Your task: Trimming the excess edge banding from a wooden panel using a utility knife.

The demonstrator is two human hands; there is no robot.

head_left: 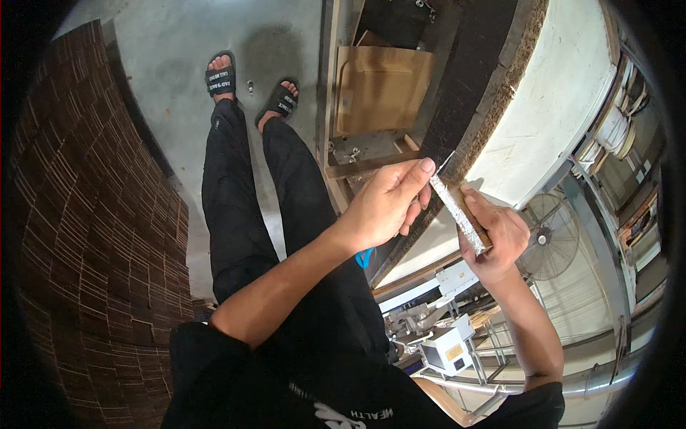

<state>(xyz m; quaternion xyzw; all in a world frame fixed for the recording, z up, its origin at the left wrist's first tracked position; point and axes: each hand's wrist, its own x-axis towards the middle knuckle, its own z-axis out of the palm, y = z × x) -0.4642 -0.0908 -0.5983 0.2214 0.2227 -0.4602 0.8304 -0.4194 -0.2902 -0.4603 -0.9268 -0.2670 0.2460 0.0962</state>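
My right hand is closed around a short, narrow brown piece that looks like wood or board. Along one long side of it runs a rough, silvery-white strip. My left hand is beside the far end of that piece, thumb pressed toward curled fingers. A thin, pale sliver sticks out near the left thumb tip; whether the fingers pinch it or the strip's end cannot be made out. Both hands are over the edge of a white-topped bench with a ragged brown border.
A tall stack of dark brown boards stands at the left. A tan panel leans inside a frame beside the bench. Beyond my right arm are a round fan and a white machine. My sandalled feet are on grey floor.
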